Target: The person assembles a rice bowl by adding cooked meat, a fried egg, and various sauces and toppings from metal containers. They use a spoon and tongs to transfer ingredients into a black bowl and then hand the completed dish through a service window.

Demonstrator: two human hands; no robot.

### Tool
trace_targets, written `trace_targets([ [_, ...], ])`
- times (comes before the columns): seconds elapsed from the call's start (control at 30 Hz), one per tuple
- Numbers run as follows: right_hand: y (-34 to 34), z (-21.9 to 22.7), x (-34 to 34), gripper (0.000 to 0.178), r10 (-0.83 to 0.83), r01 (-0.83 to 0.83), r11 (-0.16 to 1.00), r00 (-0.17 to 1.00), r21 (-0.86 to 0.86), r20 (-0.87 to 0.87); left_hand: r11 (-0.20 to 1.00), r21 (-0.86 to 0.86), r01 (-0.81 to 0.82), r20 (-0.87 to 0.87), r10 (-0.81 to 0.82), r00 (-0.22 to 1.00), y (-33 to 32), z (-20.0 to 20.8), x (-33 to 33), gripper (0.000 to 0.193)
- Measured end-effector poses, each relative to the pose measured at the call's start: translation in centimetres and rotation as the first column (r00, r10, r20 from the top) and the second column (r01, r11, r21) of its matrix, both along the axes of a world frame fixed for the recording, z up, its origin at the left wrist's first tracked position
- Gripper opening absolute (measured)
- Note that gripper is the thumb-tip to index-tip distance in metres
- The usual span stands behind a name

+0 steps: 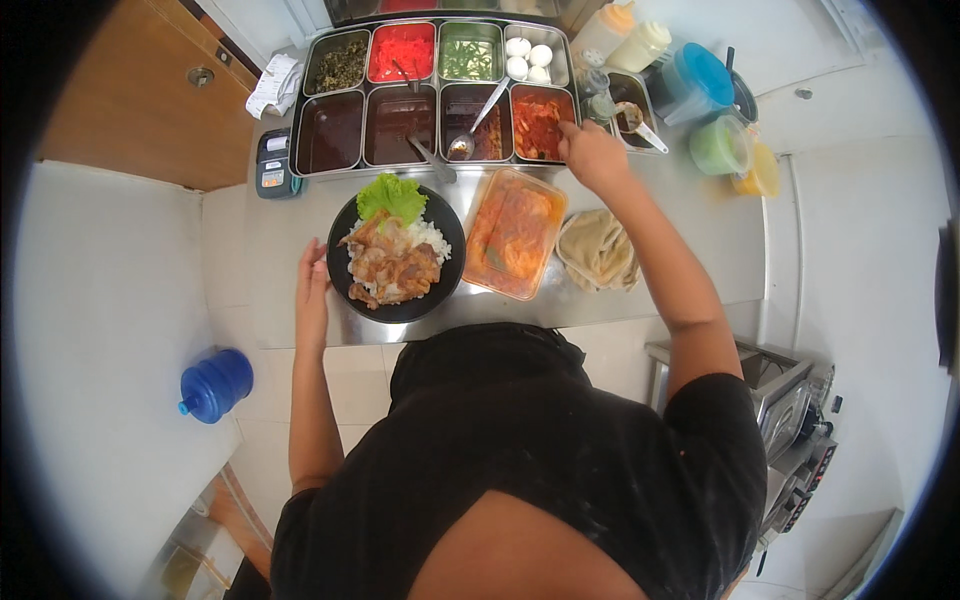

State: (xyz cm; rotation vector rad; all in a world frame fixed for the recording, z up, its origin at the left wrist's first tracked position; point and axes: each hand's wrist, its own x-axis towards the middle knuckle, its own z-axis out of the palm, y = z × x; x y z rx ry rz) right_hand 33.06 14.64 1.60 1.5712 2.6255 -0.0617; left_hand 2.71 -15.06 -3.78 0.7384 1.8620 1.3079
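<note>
A black bowl (455, 278) of white rice (428, 238), browned meat slices (395, 268) and a green lettuce leaf (392, 199) stands near the counter's front edge. My left hand (312, 272) is at the bowl's left rim, its fingers stretched out and holding nothing I can see. My right hand (594, 157) reaches to the right edge of a steel pan of red kimchi (538, 118). Its fingers are curled together there; what they hold, if anything, is hidden. Between the bowl and a folded beige cloth (598, 250) lies a clear plastic tub of reddish food (516, 233).
Steel pans hold dark sauce (331, 132), red shreds (402, 52), green slices (470, 52) and peeled eggs (517, 68). A spoon (463, 146) rests in one pan. A small printer (274, 164) stands left; a blue-lidded container (703, 77) and squeeze bottles (640, 46) stand right.
</note>
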Motion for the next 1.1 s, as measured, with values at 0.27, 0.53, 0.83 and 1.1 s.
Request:
trace_targets([
  [0.27, -1.1, 1.2, 2.3, 0.032, -0.012, -0.028, 0.974, 0.985, -0.225, -0.174, 0.919, 0.262, 0.294, -0.741, -0.003, 0.671, 10.8, 6.2, 0.9, 0.036],
  [0.53, 0.7, -1.0, 1.4, 0.029, -0.064, 0.084, 0.995, 0.951, 0.051, -0.302, 0.846, -0.279, 0.455, -0.898, -0.398, 0.189, 30.7, 4.1, 10.5, 0.018],
  [0.83, -1.1, -2.6, 1.7, 0.03, 0.082, -0.092, 0.996, 0.953, -0.02, -0.293, 0.798, -0.519, 0.307, -0.825, -0.561, 0.063, 36.4, 0.6, 13.3, 0.028],
  [1.1, -1.2, 1.3, 5.5, 0.03, -0.051, 0.042, 0.999, 0.924, -0.032, -0.378, 0.752, -0.393, 0.53, -0.76, -0.59, 0.273, 36.1, 2.6, 11.9, 0.032],
])
